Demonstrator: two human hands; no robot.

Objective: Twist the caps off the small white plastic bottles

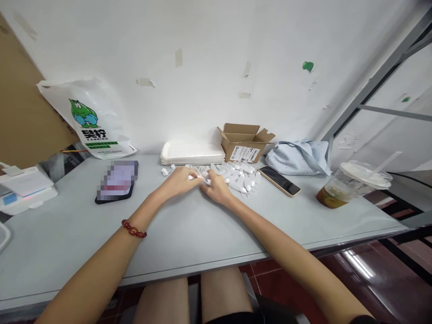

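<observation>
Presently, item: small white plastic pieces (236,176), heaped mid-counter (189,234), just before your hands.
Left hand (180,180): fingers pinched on one piece at heap edge.
Right hand (216,188): fingers closed on same piece; hands touching.
Orientation: held piece too small, mostly hidden; long axis, pointing cannot tell. Heap pieces lie flat, mixed directions.
Risks: your forearm sweep scatters heap toward phone (279,180); drink cup (351,184) near counter edge, bump tips it; loose pieces roll off.

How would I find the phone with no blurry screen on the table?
Start at the open cardboard box against the white wall. Just right of it and nearer the table's front lies the phone, slanted and flat. Unlike the dark tablet further left, it has a pale gold rim.
</observation>
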